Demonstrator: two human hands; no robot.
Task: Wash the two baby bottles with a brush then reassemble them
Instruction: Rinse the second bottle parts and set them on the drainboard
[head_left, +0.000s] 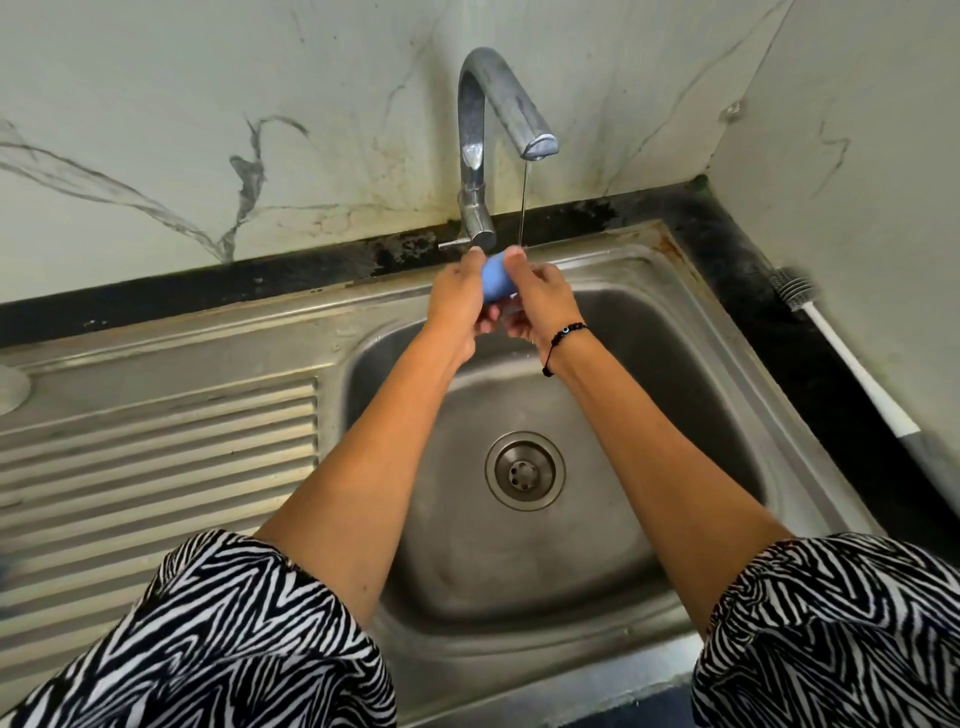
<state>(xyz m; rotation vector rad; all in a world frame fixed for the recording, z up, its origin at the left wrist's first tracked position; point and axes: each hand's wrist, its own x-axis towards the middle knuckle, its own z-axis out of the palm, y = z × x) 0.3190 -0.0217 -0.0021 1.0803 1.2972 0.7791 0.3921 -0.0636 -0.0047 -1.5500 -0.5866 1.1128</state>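
Both my hands meet over the back of the steel sink (675, 332), just under the tap (483, 130). Between them is a small blue bottle part (496, 280), rounded like a cap. My left hand (457, 301) grips its left side and my right hand (540, 301) grips its right side, thumb on top. A thin stream of water (523, 202) falls from the spout onto the part by my right thumb. The bottle brush (836, 343), with a grey head and a white handle, lies on the black counter at the right. No bottle body is in view.
The sink bowl has a round drain (524, 470) at its middle. A ribbed steel drainboard (156, 452) lies to the left, with a pale round object (10, 387) at its far left edge. Marbled walls close in behind and on the right.
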